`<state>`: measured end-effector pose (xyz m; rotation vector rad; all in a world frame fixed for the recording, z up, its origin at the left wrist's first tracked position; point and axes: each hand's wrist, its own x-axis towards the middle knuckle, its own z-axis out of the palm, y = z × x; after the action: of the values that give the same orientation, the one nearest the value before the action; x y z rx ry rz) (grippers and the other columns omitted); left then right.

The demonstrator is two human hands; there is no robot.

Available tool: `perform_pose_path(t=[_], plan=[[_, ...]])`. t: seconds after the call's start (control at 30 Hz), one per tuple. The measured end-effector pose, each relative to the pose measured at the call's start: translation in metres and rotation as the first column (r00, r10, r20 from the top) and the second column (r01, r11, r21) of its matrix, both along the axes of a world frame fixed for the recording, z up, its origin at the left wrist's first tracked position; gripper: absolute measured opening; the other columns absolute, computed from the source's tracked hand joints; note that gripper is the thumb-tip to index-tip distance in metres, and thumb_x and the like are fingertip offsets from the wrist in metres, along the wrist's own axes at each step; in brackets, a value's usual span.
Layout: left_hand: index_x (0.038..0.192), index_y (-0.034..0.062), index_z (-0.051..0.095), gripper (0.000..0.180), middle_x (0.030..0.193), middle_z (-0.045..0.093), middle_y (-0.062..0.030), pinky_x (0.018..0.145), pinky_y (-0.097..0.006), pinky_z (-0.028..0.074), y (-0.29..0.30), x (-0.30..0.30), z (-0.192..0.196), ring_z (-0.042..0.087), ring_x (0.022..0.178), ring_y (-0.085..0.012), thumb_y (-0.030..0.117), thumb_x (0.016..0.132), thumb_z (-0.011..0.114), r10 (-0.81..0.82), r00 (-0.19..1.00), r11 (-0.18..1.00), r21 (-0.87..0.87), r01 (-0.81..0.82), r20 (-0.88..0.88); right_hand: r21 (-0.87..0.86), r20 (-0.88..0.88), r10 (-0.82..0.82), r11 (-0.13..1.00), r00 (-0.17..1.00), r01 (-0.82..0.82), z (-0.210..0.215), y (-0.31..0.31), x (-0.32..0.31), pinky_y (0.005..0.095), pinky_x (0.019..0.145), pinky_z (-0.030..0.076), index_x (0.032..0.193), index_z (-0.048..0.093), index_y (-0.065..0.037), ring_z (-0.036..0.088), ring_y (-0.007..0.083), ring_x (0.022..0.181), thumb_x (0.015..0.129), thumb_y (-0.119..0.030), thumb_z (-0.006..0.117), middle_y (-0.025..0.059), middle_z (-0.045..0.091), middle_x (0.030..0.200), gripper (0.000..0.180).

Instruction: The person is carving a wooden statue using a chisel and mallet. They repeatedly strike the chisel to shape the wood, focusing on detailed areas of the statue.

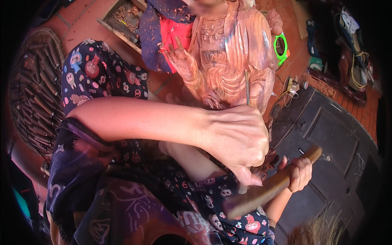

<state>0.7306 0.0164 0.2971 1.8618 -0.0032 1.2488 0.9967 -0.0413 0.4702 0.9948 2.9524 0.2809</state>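
A carved reddish wooden statue [228,61] with a raised hand and flowing robe folds lies in front of me, its head toward the top edge. My left hand [239,136] is closed around a chisel [247,87]. The chisel's thin metal blade points up the statue's lower robe, and the butt of its handle shows below my thumb. Most of the handle is hidden by my fingers. To the right, my right hand [301,174] grips a wooden mallet [261,194], a thick club held slantwise. Its wide end is close to the chisel's butt; whether they touch I cannot tell.
A round basket [57,38] full of carving tools stands at left. A wooden tray [107,20] of shavings and a dark blue and red cloth [179,30] lie at the top. A green ring [281,50] is beside the statue; a dark panel [330,134] lies at right.
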Motion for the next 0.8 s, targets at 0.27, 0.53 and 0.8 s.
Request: perform_pose_path(t=[0.27,0.53,0.8], plan=[[0.051,0.0102,0.056,0.051,0.055,0.051,-0.0006,0.046,-0.036,0.045,0.002,-0.004,0.000,0.059,0.057,-0.0201,0.051,0.078,0.070,0.056,0.998,0.998,0.016,-0.056,0.019,0.291,0.182,-0.265,0.935,0.947,0.205,-0.027,-0.026,0.080,0.0326,0.048,0.034,0.060,0.049,-0.018,0.044,0.0103,0.050,0.098,-0.048,0.057,-0.0044,0.051,0.059,0.049],[0.051,0.0097,0.056,0.051,0.056,0.051,-0.0014,0.046,-0.036,0.044,0.006,-0.007,0.003,0.059,0.057,-0.0209,0.051,0.079,0.070,0.041,0.999,0.999,0.031,-0.041,0.009,0.144,0.003,-0.088,0.986,0.996,0.087,-0.021,-0.014,0.008,0.0357,0.051,0.041,0.069,0.050,-0.010,0.051,0.0180,0.053,0.091,-0.034,0.067,0.0034,0.055,0.062,0.036],[0.051,0.0082,0.057,0.051,0.057,0.054,-0.0037,0.049,-0.038,0.047,0.004,0.003,0.000,0.062,0.059,-0.0228,0.050,0.077,0.071,0.082,0.996,0.997,0.001,-0.082,0.022,0.152,-0.112,0.055,0.988,0.992,-0.037,-0.032,-0.002,-0.014,0.0400,0.054,0.050,0.080,0.052,-0.001,0.059,0.0273,0.056,0.083,-0.016,0.078,0.0123,0.059,0.067,0.030]])
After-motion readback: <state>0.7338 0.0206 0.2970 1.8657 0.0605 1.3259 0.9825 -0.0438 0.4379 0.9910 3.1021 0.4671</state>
